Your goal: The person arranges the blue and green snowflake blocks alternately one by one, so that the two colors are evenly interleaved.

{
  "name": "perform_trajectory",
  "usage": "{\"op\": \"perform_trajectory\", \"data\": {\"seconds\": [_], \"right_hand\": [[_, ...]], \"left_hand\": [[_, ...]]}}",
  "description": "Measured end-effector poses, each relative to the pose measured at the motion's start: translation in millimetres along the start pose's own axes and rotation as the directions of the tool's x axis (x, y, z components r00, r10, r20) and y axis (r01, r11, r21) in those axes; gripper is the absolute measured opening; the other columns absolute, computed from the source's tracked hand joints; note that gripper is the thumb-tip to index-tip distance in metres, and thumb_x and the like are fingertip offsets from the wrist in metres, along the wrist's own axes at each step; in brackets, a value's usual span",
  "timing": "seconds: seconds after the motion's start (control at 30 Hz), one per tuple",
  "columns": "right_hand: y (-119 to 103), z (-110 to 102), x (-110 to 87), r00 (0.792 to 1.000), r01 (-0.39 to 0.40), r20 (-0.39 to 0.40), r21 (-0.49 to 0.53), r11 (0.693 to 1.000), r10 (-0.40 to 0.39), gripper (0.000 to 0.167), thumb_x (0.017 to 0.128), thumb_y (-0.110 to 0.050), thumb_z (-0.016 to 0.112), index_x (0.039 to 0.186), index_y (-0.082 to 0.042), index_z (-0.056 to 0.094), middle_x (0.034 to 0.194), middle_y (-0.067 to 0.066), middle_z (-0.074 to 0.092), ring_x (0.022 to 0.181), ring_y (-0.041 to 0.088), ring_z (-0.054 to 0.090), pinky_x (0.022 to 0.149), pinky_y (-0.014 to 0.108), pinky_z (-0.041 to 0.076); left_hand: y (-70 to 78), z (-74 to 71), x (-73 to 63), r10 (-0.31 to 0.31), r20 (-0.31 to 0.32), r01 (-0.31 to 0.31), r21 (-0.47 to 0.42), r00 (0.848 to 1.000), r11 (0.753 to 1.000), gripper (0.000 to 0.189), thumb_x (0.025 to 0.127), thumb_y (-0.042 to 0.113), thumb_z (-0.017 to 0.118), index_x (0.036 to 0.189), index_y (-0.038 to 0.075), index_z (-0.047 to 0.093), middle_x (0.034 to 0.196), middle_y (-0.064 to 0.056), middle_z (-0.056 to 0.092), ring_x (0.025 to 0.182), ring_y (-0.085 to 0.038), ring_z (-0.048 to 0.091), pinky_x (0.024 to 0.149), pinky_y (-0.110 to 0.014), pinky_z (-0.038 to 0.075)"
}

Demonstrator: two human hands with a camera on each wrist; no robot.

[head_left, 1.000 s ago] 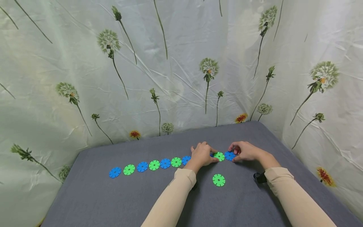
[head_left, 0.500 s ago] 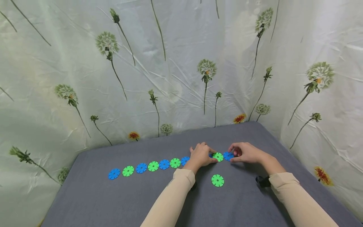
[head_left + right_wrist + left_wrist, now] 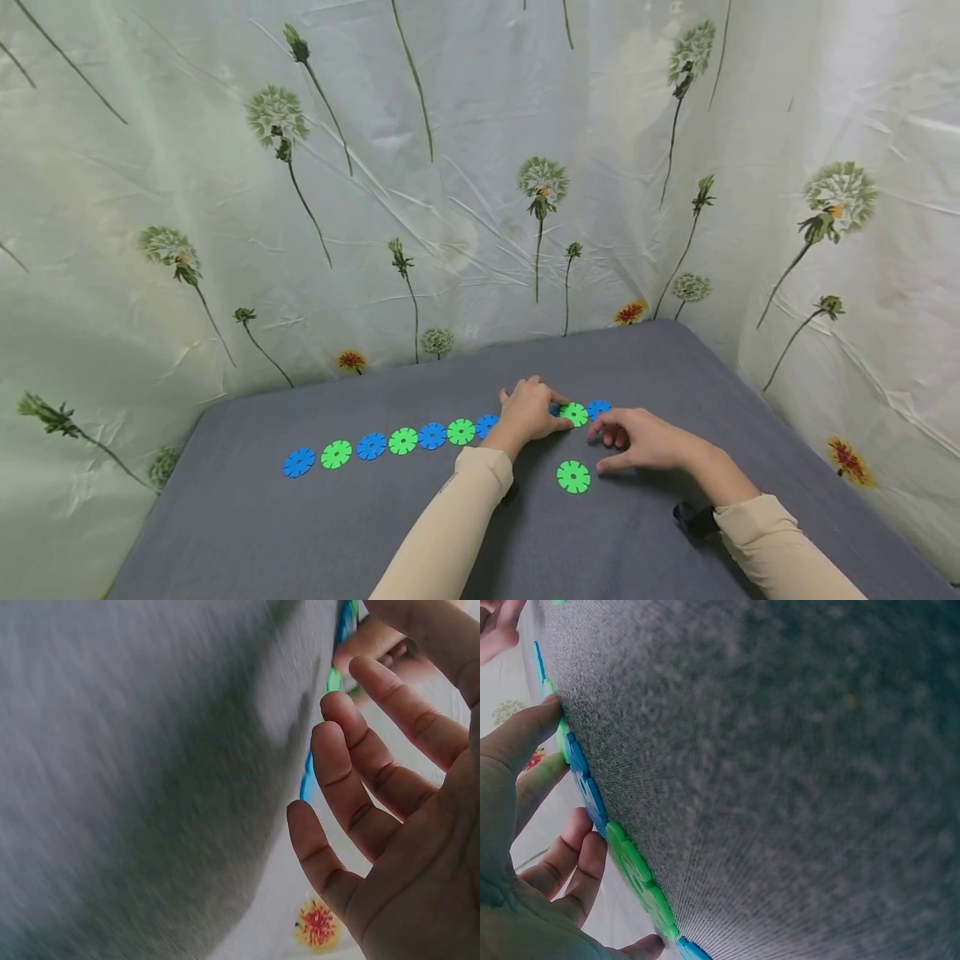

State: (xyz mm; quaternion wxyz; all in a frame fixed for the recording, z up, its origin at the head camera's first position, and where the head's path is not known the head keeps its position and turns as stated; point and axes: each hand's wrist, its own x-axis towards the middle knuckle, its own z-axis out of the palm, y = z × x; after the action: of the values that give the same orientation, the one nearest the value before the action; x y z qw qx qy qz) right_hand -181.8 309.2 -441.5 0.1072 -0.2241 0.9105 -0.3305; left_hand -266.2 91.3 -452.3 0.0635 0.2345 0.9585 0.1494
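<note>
Flat notched plastic discs, blue and green by turns, lie in a long row on the grey cloth. My left hand (image 3: 529, 412) reaches over the row, hiding part of it, and holds a green disc (image 3: 574, 415) at its edges between thumb and index finger. In the left wrist view its other fingers extend along a blue disc (image 3: 586, 784) and a green disc. My right hand (image 3: 647, 438) is apart from the row, fingers spread and holding nothing. Just beyond its fingers lies the blue end disc (image 3: 598, 409). Its thumb points toward a loose green disc (image 3: 573, 477) nearer me.
The row runs left to a blue disc (image 3: 299, 462) on the table (image 3: 247, 533). A curtain (image 3: 465, 183) printed with dandelions hangs behind and along the right side. A black strap device (image 3: 694, 521) sits at my right wrist.
My right hand has let go of the blue end disc and moved back toward me, close to the loose green disc. The left hand keeps its place on the row.
</note>
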Motion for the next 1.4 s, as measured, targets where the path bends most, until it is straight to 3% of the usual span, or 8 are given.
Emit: {"op": "perform_trajectory", "data": {"seconds": [0.43, 0.7, 0.93, 1.1, 1.4], "right_hand": [[-10, 19, -1.7, 0.996, 0.081, 0.042, 0.028, 0.996, -0.083, 0.04, 0.087, -0.037, 0.092, 0.118, -0.018, 0.076, 0.099, -0.006, 0.065, 0.086, 0.005, 0.056, 0.075, 0.025, 0.048], [-13, 22, -0.6, 0.997, 0.066, 0.045, 0.019, 0.998, -0.067, 0.038, 0.086, -0.037, 0.092, 0.116, -0.02, 0.077, 0.095, -0.007, 0.063, 0.084, 0.005, 0.054, 0.074, 0.024, 0.046], [-17, 23, 2.5, 0.997, 0.059, 0.043, -0.06, 0.996, -0.057, 0.035, 0.087, -0.038, 0.091, 0.117, -0.024, 0.077, 0.094, -0.01, 0.062, 0.082, 0.002, 0.053, 0.073, 0.023, 0.043], [-23, 22, 5.4, 0.997, 0.063, 0.058, -0.064, 0.996, -0.059, 0.032, 0.088, -0.031, 0.091, 0.114, -0.023, 0.076, 0.094, -0.008, 0.062, 0.082, 0.003, 0.053, 0.073, 0.024, 0.043], [-34, 22, 12.7, 0.991, 0.003, 0.134, 0.094, 0.996, -0.015, 0.037, 0.081, -0.005, 0.091, 0.106, -0.012, 0.065, 0.092, 0.002, 0.059, 0.08, 0.01, 0.049, 0.071, 0.024, 0.043]], "left_hand": [[-2.6, 2.0, 2.6, 0.019, -0.004, -0.019, -0.03, 1.0, 0.999, 0.04, 0.092, 0.051, 0.084, 0.13, 0.04, 0.079, 0.136, -0.005, 0.064, 0.133, -0.032, 0.057, 0.121, -0.076, 0.032], [-3.6, 4.2, 2.9, 0.03, -0.01, -0.03, -0.011, 0.999, 0.999, 0.041, 0.092, 0.052, 0.083, 0.131, 0.04, 0.079, 0.133, -0.005, 0.065, 0.13, -0.032, 0.058, 0.12, -0.076, 0.033], [-2.9, 3.4, 2.4, 0.036, -0.015, -0.035, 0.004, 0.999, 0.999, 0.041, 0.092, 0.053, 0.083, 0.13, 0.04, 0.079, 0.133, -0.005, 0.065, 0.129, -0.032, 0.058, 0.119, -0.076, 0.034], [-3.1, 3.1, 2.2, 0.029, -0.015, -0.029, -0.001, 0.999, 1.0, 0.041, 0.093, 0.053, 0.083, 0.131, 0.039, 0.079, 0.134, -0.005, 0.064, 0.132, -0.032, 0.057, 0.119, -0.076, 0.034], [-3.2, 2.4, 2.4, 0.035, -0.012, -0.036, -0.005, 0.999, 0.999, 0.04, 0.094, 0.052, 0.082, 0.132, 0.04, 0.078, 0.136, -0.005, 0.064, 0.133, -0.032, 0.057, 0.12, -0.076, 0.033]]}}
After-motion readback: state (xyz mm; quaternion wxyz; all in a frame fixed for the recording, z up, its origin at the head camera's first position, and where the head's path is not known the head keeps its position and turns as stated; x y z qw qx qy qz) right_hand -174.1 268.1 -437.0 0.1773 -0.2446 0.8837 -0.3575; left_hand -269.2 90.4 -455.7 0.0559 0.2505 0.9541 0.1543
